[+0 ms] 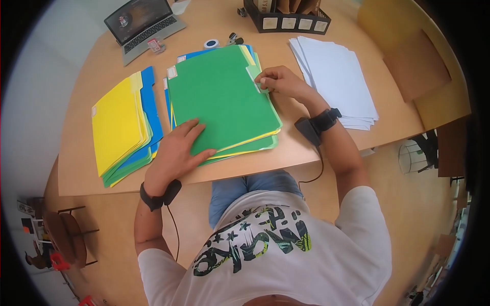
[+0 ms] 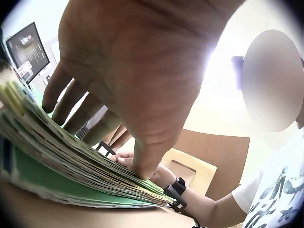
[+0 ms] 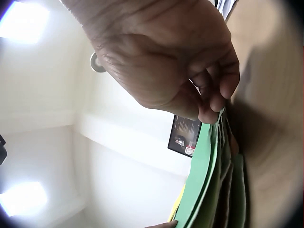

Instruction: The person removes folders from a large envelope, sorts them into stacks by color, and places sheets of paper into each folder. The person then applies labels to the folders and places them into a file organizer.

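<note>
A stack of folders, green folder [image 1: 219, 97] on top, lies in front of the person in the head view, with blue and yellow edges showing beneath. The left hand [image 1: 178, 153] rests with spread fingers on its lower left part; the left wrist view shows that hand [image 2: 128, 71] over the layered folder edges [image 2: 85, 161]. At the right edge, by a tab, the right hand [image 1: 286, 83] pinches the green folder's edge. In the right wrist view, thumb and fingers of the right hand [image 3: 166, 61] meet at the green edge [image 3: 202, 156].
Left of the stack lies a pile of yellow folders [image 1: 117, 127] with blue and green ones. White paper sheets [image 1: 334, 76] lie at the right. Behind are a laptop [image 1: 148, 30], a tape roll [image 1: 211, 44] and a black organizer [image 1: 291, 23]. The table's edge [image 1: 122, 192] is near the body.
</note>
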A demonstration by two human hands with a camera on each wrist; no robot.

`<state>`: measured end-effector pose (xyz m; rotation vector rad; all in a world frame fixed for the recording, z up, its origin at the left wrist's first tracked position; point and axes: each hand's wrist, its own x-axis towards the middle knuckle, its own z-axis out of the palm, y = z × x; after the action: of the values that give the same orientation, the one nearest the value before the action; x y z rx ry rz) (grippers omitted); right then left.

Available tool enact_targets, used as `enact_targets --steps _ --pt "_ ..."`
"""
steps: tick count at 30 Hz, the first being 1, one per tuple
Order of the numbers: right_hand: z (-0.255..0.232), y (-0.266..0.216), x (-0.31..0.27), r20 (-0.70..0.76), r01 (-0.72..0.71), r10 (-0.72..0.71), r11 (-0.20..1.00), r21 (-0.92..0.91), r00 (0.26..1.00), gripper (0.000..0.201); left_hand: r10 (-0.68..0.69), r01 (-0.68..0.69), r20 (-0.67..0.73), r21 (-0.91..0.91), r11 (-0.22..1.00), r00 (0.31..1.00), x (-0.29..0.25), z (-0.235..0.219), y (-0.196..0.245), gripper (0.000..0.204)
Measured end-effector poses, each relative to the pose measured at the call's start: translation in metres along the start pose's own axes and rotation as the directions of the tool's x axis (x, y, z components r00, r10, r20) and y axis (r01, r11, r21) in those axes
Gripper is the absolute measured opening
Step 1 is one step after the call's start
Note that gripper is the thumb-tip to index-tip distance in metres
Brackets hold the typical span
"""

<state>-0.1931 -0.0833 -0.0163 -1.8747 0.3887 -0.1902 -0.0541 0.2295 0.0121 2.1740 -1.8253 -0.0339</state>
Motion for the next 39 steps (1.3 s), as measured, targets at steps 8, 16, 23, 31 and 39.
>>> enact_targets --steps 8,16,23,31,39 --pt "0.003 0.009 0.001 -0.042 -0.018 0.019 1.000 0.021 0.999 0.023 -0.014 0.009 -0.075 -0.072 0.997 0.997 -0.008 0.003 0.000 0.026" --pt "0.007 0.011 0.003 -0.032 0.009 -0.009 1.000 -0.022 0.999 0.025 0.026 -0.045 -0.284 -0.063 0.997 0.958 -0.015 0.023 0.005 0.022" --pt "0.016 -0.006 -0.003 -0.028 -0.074 0.077 0.991 0.114 0.997 0.027 -0.066 0.010 -0.350 -0.161 0.987 0.934 -0.023 0.031 0.008 0.024" --pt "0.023 -0.003 0.002 -0.077 -0.134 0.155 0.965 0.225 0.985 0.023 -0.093 0.019 -0.370 -0.199 0.980 0.924 -0.028 0.037 0.010 0.032" --pt "0.018 -0.008 -0.004 -0.136 -0.007 0.041 0.970 0.241 0.990 0.015 -0.073 0.049 -0.345 -0.077 0.996 0.936 -0.027 0.032 0.011 0.058"
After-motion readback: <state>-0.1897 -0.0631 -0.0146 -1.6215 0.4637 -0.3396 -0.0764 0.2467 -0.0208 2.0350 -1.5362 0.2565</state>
